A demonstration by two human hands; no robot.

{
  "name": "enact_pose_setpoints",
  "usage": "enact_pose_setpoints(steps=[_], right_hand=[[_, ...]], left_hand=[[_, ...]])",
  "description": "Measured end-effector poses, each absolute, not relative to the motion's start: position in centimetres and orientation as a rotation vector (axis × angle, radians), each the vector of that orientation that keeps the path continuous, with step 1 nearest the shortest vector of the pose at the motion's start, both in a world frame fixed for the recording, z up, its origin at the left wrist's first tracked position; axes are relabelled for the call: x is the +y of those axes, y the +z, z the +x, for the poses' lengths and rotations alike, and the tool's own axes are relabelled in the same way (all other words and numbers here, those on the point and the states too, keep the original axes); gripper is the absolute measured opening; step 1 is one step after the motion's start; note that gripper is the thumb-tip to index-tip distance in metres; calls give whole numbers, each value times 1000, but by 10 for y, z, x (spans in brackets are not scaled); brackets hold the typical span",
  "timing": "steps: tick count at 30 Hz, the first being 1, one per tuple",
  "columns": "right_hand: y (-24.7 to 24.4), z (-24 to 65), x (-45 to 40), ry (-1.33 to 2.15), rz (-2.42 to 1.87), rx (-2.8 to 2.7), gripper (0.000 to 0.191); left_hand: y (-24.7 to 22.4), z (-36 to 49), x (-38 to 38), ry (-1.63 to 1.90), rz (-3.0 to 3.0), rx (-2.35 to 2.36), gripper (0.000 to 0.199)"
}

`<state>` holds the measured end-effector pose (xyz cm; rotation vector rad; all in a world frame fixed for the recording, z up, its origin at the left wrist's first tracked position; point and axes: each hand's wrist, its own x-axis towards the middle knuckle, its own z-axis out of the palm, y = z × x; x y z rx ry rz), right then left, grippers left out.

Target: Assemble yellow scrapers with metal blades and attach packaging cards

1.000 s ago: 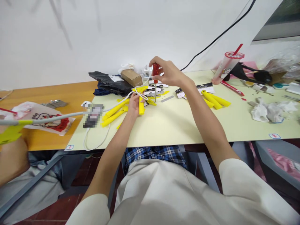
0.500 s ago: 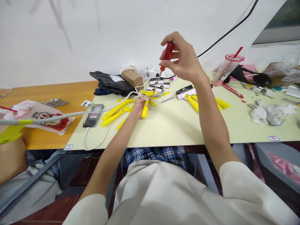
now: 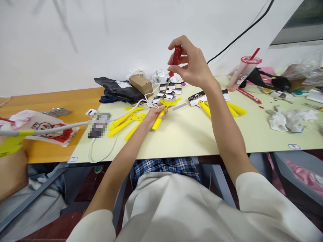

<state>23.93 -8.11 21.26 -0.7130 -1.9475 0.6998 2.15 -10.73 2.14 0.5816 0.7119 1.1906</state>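
Note:
My right hand (image 3: 192,64) is raised over the table, its fingers closed round the red handle of a screwdriver (image 3: 176,56). The shaft slants down and its tip meets the head of a yellow T-shaped scraper (image 3: 158,122). Low over the tabletop, my left hand (image 3: 152,116) grips that scraper near its head, the handle pointing towards me. Several more yellow scrapers (image 3: 122,128) lie left of my left hand. A thin metal blade (image 3: 179,107) rests just right of the held scraper.
Carded packs (image 3: 168,91), a brown box (image 3: 140,84) and a black plastic bag (image 3: 118,90) sit at the back. More yellow scrapers (image 3: 236,111) lie right. A drink cup (image 3: 242,74) and crumpled tissue (image 3: 290,121) are farther right. A white cable (image 3: 131,110) crosses near my left hand.
The screwdriver and my right hand have shifted slightly left and down. The held scraper has turned a little, so its head shows more clearly.

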Motion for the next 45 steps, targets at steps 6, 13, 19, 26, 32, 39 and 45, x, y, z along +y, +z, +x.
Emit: enact_pose_setpoints(steps=[6,13,19,26,32,39,45], right_hand=[[212,240,-79,818,-778,-1932,53],[210,239,-79,681,-718,-1993,41],[213,238,-86,816,-953,-1964,65],[210,238,-80,796,-818,-1952,69],[211,237,-84,810,-849,-1963,69],[209,235,-82,807,-803,-1966,62],[208,236,-78,767,-761,-2026,56]], left_hand=[[19,20,-105,1192,561,699,42],[21,21,-106,1170,597,677,37],[21,22,-107,1174,578,707,39],[18,21,-105,1190,578,735,37],[19,22,-107,1191,605,735,40],[18,24,-108,1199,629,765,45],[17,25,-110,1179,615,780,48]])
